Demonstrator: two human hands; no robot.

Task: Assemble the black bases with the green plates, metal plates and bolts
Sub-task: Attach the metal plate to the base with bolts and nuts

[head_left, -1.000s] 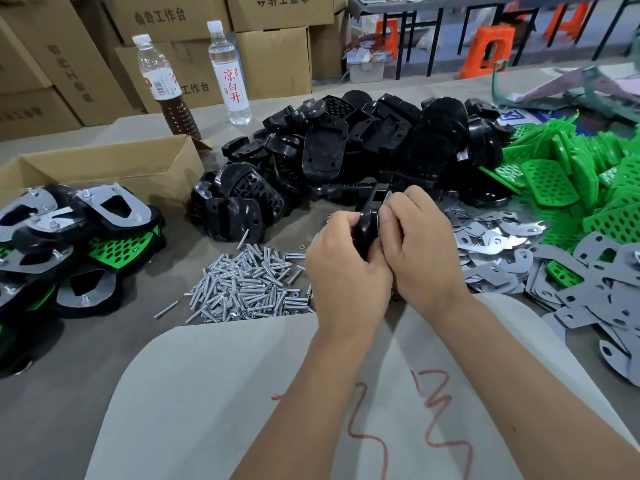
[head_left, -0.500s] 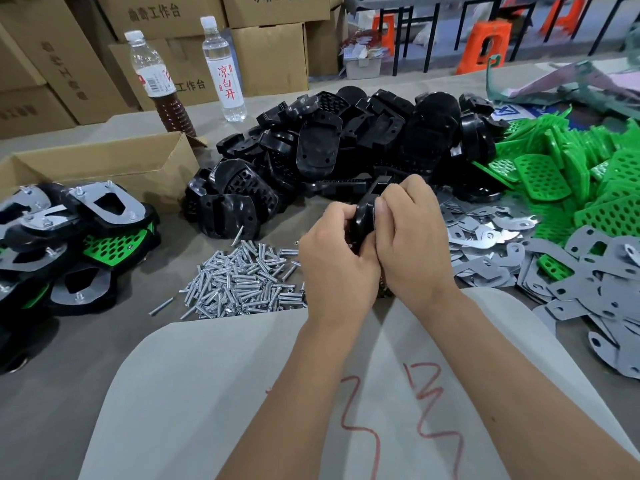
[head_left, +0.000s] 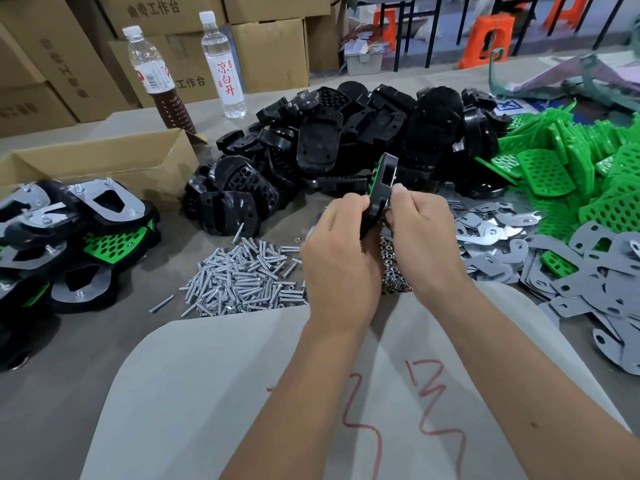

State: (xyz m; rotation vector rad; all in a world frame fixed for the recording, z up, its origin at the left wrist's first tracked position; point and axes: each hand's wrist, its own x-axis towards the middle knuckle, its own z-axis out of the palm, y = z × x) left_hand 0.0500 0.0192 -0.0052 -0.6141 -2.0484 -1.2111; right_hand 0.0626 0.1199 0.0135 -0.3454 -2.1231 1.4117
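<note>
A half-built piece, a black plastic base with a green perforated plate [head_left: 380, 188] against one face, stands on edge above the middle of the grey table [head_left: 69, 393], held between two hands. The left hand [head_left: 341, 252] has its fingers curled round the lower left side of the piece; the right hand [head_left: 420, 237] pinches its right edge, fingertips bent in against the black plastic. Right under the hands lies a small heap of shiny metal nuts [head_left: 393, 271], partly hidden by them. Just to the left of that is a spread of silver bolts [head_left: 242, 278], a few lying loose at its edges. Behind the hands rises a big pile of black plastic bases [head_left: 346, 133]. To the right, thin grey metal plates [head_left: 502, 244] are scattered flat on the table, and beyond them is a tumble of green perforated plates [head_left: 571, 157]. At the far left, finished assemblies of black, green and metal [head_left: 86, 230] lie overlapping in front of an open cardboard box [head_left: 104, 161]. Two plastic bottles stand behind it, one with dark liquid [head_left: 156, 77] and one clear [head_left: 223, 64]. A pale sheet with red scribbles [head_left: 242, 393] lies under the forearms.
</note>
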